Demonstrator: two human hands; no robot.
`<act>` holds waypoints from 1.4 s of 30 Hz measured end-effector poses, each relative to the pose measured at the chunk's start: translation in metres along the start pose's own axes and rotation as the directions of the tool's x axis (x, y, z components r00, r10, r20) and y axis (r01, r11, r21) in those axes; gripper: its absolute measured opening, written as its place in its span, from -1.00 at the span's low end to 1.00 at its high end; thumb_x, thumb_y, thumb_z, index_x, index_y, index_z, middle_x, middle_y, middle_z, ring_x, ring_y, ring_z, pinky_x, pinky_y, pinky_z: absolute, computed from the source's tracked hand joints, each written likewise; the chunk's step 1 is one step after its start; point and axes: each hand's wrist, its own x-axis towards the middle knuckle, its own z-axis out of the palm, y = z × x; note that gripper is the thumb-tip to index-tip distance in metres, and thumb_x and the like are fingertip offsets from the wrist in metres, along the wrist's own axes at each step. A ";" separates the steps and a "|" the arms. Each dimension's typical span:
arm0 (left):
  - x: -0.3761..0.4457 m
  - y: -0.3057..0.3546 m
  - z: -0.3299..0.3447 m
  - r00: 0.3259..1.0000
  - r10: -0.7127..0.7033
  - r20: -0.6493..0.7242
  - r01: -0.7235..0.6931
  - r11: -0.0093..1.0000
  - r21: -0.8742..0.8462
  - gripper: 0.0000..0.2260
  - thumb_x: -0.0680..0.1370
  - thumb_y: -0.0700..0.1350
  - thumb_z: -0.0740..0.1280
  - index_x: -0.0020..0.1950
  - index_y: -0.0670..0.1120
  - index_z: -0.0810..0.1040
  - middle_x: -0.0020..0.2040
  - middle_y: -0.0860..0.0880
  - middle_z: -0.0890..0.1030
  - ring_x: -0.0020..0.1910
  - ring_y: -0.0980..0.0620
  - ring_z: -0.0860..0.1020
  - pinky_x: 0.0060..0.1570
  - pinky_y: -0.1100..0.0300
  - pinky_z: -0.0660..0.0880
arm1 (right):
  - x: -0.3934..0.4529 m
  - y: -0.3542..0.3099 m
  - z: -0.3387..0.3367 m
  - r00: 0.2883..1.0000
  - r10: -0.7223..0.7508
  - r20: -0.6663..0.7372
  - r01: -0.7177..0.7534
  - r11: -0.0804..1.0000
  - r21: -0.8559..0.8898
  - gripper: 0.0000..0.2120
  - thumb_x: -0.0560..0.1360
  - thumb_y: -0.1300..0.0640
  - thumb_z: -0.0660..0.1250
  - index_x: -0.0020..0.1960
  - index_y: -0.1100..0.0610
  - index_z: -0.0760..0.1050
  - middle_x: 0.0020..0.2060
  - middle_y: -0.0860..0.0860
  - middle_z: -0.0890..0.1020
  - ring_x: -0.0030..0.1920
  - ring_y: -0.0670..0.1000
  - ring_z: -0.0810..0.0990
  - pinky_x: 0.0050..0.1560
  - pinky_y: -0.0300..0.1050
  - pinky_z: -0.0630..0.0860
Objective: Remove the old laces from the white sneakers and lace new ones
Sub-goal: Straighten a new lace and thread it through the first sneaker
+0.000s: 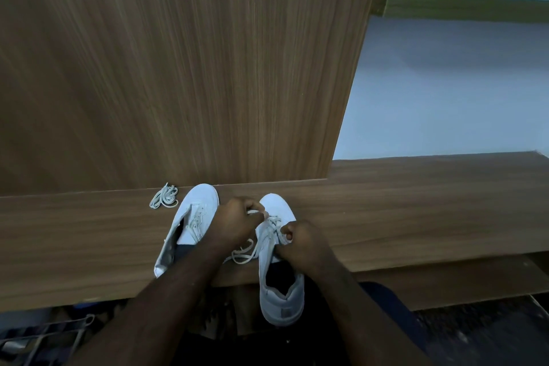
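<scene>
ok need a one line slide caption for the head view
Both hands, left hand and right hand, pinch the lace on the right white sneaker; a loose bundle of pale laces lies beside the left white sneaker.

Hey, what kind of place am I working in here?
Probably a room at home, at a built-in wooden shelf beside a tall wood-grain panel, maybe a wardrobe. A pale wall stands behind, and a wire rack sits low on the floor.

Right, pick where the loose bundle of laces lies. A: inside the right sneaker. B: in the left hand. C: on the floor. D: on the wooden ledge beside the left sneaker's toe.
D: the loose bundle of laces lies on the wooden ledge, just left of the left sneaker toe.
</scene>
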 end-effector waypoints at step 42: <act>0.003 -0.011 0.055 0.998 -0.049 0.027 0.044 0.983 0.177 -0.88 0.46 -0.09 0.36 -0.28 0.07 0.56 -0.25 0.13 0.64 -0.18 0.12 0.59 -0.16 0.13 0.53 | 0.018 0.016 -0.003 0.883 0.394 0.255 -0.452 0.565 0.690 -0.81 0.48 0.21 0.32 -0.02 0.29 0.65 -0.32 0.08 0.60 -0.33 0.01 0.51 -0.35 -0.20 0.41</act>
